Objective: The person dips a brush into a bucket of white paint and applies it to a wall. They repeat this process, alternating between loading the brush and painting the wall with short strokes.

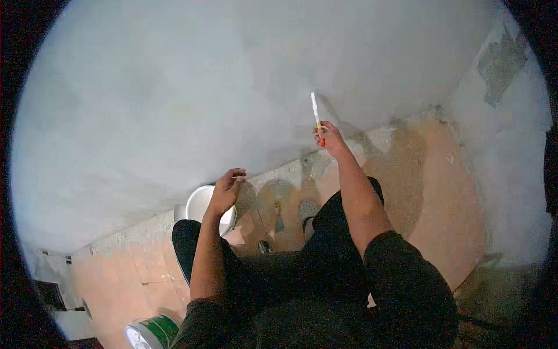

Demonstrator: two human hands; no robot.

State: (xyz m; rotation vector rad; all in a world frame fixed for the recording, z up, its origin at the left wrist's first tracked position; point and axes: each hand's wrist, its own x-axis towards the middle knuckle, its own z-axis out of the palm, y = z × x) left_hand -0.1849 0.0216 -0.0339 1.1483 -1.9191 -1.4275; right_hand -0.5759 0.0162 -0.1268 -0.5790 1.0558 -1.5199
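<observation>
- Starting nearest the camera, a green-and-white tin point(152, 334) sits at the lower left edge on the peach floor point(433, 174), beside the person's dark-clad knees.
- Next out, the left hand point(225, 192) hangs over the rim of a white bucket point(196, 205). Its fingers are loosely curled and parted and hold nothing. Whether they touch the rim cannot be told.
- Just beyond the bucket, a small hand tool point(279, 220) lies on the dusty floor near a grey sandal point(308, 210), close to the foot of the wall.
- Farther up, the right hand point(329, 136) is closed around the orange handle of a filling knife point(314, 107). The pale blade points upward and lies against the wall or very close to it.
- Farthest, the grey wall point(174, 87) looks evenly coated and smooth across most of the view. The side wall at right carries a darker bare patch point(504, 61).
- Judged from this, the step in hand is working the wall surface with the blade, low down near the floor line.
- A further stroke would call for a firm grip, a shallow blade angle and even pressure. Reloading the blade would call for bringing it down to the bucket, where the free hand is placed to steady the rim.
</observation>
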